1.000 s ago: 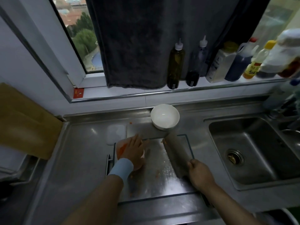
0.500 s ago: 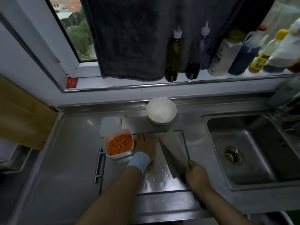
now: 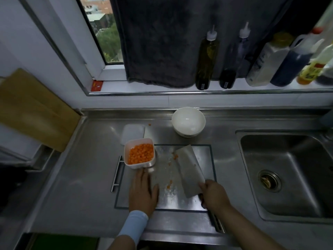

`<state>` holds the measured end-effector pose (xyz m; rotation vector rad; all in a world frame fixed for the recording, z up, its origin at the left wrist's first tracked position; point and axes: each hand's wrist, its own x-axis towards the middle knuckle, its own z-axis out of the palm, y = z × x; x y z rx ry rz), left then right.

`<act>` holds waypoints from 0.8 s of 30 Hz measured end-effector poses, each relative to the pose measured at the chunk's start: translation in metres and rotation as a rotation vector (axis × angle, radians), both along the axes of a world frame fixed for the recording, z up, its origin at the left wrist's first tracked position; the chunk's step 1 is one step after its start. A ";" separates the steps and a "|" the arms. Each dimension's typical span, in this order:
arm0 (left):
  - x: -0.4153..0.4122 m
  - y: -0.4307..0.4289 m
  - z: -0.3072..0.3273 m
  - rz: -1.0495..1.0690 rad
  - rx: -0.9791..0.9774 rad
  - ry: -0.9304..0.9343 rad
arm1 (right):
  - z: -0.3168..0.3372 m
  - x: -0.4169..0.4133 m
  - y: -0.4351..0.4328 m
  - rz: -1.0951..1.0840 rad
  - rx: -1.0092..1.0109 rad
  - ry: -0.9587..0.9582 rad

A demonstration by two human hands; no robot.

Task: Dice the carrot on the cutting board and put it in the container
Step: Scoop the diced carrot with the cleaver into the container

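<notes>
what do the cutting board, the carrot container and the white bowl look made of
Cutting board: looks like stainless steel, grey with a dull sheen like the counter around it.
Container: probably plastic, with thin milky-white matte walls.
Bowl: likely glazed ceramic, glossy white with a bright highlight, though melamine is possible.

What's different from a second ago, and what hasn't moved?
The left hand lifted off the container, moved onto the cutting board, then drew back toward the person; it now lies flat just short of the container. The diced carrot is uncovered. Unchanged: the right hand grips the cleaver, blade on the board; container and white bowl stay put.
</notes>
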<state>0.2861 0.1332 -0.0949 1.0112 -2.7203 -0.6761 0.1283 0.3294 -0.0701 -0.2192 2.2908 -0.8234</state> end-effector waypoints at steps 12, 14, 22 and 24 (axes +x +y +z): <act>-0.045 0.030 -0.014 0.002 0.122 0.005 | -0.026 0.055 -0.024 0.124 -0.016 -0.022; -0.050 0.031 -0.018 -0.040 0.113 0.007 | -0.019 0.057 -0.026 0.080 -0.067 -0.083; -0.068 0.040 -0.007 -0.258 0.117 0.051 | 0.008 0.062 -0.013 -0.059 -0.201 -0.074; -0.079 0.040 0.008 -0.287 0.119 0.107 | 0.019 0.058 -0.012 -0.059 -0.207 0.058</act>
